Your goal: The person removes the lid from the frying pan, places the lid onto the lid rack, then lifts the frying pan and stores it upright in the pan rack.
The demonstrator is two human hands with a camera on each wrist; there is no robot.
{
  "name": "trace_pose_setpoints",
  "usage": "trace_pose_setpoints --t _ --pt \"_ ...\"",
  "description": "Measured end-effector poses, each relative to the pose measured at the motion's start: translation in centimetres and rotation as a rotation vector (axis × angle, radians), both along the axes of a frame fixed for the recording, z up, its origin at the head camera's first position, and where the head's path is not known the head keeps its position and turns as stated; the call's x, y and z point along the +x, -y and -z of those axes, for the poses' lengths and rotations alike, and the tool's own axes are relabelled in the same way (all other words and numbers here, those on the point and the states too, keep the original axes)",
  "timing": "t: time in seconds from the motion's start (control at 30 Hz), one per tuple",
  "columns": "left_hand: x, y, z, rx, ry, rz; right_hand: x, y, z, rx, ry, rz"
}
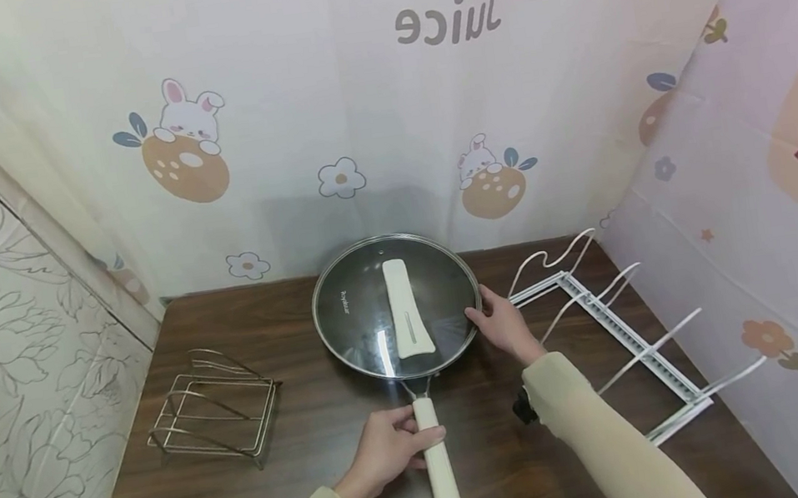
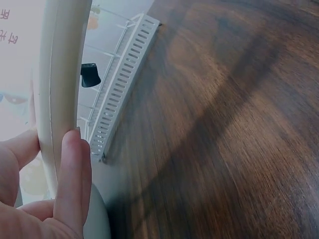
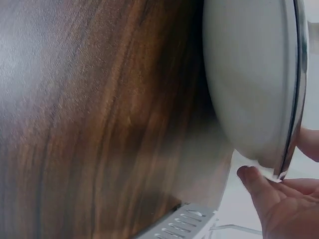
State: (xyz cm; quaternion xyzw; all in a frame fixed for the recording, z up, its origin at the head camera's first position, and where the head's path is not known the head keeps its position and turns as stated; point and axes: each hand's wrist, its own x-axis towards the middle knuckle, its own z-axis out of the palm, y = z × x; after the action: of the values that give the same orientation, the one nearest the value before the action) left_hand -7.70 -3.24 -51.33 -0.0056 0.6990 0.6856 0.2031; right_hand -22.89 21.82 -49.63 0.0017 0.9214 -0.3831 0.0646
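Note:
A pan [image 3: 249,74] with a pale outer wall stands in the middle of the table, covered by a glass lid [image 1: 357,330]. The lid has a long cream grip [image 1: 401,303]. Toward me points the pan's cream handle [image 1: 442,479]; my left hand [image 1: 387,446] pinches it between thumb and fingers, as the left wrist view also shows. My right hand [image 1: 503,324] holds the right edge of the pan and lid, thumb over the lid's rim and fingers lower down. In the right wrist view, the right fingers [image 3: 259,186] lie beside the pan's rim.
A small metal wire rack [image 1: 216,412] stands at the left of the brown wooden table [image 1: 307,471]. To the right lies a white rack [image 1: 631,340] with several wire dividers, close to my right forearm. Printed curtains [image 1: 346,79] hang behind and at the right.

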Motion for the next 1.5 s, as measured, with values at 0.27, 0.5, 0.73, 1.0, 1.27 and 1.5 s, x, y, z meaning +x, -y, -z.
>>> trace_pose_setpoints --t 0.27,0.5,0.73,1.0,1.27,1.5 --pt "0.0 -0.1 0.1 -0.016 -0.015 -0.008 0.4 3.1 -2.9 0.112 -0.189 0.028" --pt "0.0 -0.3 0.3 0.002 -0.005 0.0 -0.1 7.6 -5.0 0.09 -0.191 -0.018" --pt "0.0 -0.5 0.5 0.002 -0.005 0.006 -0.7 10.6 -5.6 0.138 -0.127 0.017" --pt "0.1 -0.4 0.5 0.001 0.002 -0.015 -0.7 12.7 -5.1 0.133 -0.148 0.038" --pt "0.1 -0.2 0.4 0.033 0.028 -0.003 -1.0 13.2 -3.7 0.088 -0.183 0.078" --pt "0.1 0.0 0.6 0.078 0.061 -0.001 -0.8 13.3 -2.4 -0.016 -0.202 0.136"
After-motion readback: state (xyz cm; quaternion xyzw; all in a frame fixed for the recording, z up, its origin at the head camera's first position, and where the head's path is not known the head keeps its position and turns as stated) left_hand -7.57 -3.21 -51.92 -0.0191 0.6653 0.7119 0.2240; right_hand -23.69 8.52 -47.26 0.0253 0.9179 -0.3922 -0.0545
